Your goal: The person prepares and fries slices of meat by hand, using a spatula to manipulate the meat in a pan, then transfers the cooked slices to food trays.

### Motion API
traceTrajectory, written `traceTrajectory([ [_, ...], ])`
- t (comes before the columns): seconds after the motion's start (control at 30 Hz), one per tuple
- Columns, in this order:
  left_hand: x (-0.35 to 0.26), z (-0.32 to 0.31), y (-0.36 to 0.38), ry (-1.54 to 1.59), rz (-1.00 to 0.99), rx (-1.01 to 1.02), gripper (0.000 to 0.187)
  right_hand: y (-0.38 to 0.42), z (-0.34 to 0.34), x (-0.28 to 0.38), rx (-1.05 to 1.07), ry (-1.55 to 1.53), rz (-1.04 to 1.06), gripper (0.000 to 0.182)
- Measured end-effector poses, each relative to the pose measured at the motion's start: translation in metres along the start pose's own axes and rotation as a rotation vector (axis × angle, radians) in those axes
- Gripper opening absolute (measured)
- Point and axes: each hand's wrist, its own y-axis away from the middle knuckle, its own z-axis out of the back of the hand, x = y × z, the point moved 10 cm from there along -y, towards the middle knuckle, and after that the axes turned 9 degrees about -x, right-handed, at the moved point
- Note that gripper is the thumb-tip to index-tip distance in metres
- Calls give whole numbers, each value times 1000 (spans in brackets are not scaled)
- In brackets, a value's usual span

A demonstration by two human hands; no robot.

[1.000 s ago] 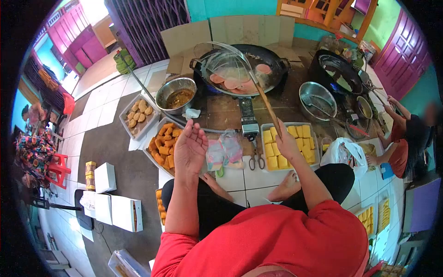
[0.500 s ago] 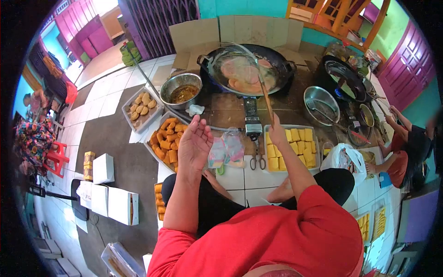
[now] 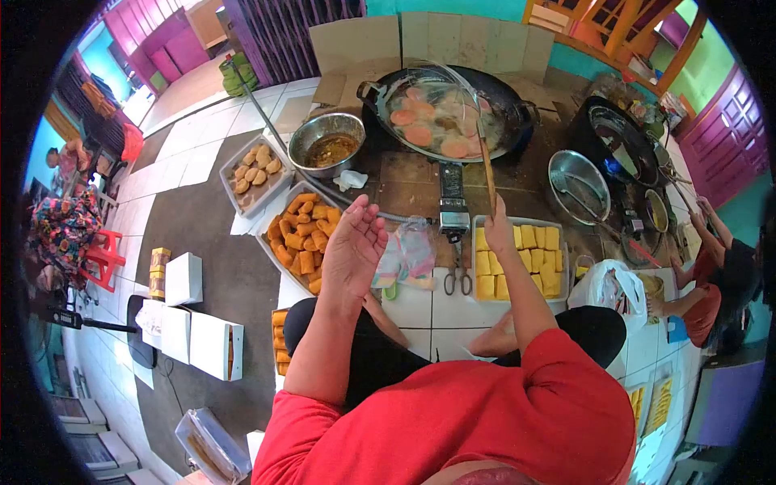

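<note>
My right hand (image 3: 499, 229) is wrapped round the wooden handle of a long skimmer (image 3: 487, 170). Its wide, thin-rimmed head lies over the wok (image 3: 511, 145), where several round pinkish-orange pieces (image 3: 418, 134) float in bubbling oil. Palm turned up and fingers loosely curled, my left hand (image 3: 356, 246) is raised with nothing in it. Beside it stands a tray of golden-brown fried rolls (image 3: 303, 234). Below my right forearm, a tray of yellow rectangular pieces (image 3: 529, 259) rests on the floor.
A metal bowl of brown liquid (image 3: 326, 145) stands left of the wok. Scissors (image 3: 457, 281) and a cloth (image 3: 408, 255) lie before me. Right are a metal bowl (image 3: 579, 184), a second dark wok (image 3: 621, 137) and a seated person (image 3: 711, 267). White boxes (image 3: 216, 346) sit left.
The floating pieces have spread out and show more distinctly, with less foam over them. The view has shifted slightly; my left hand stays raised and my right still grips the skimmer.
</note>
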Motion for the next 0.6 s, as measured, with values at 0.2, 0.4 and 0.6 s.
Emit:
traceTrajectory([
  [0.2,3,1,-7,-36,-12,-17,21,8,42,5,-150,-159,39,64],
  [0.4,17,-8,-9,-46,23,-18,20,-24,39,-10,-77,-27,-59,64],
  [0.6,18,-7,-9,-60,21,-23,23,-1,51,-13,-83,-158,-34,65],
])
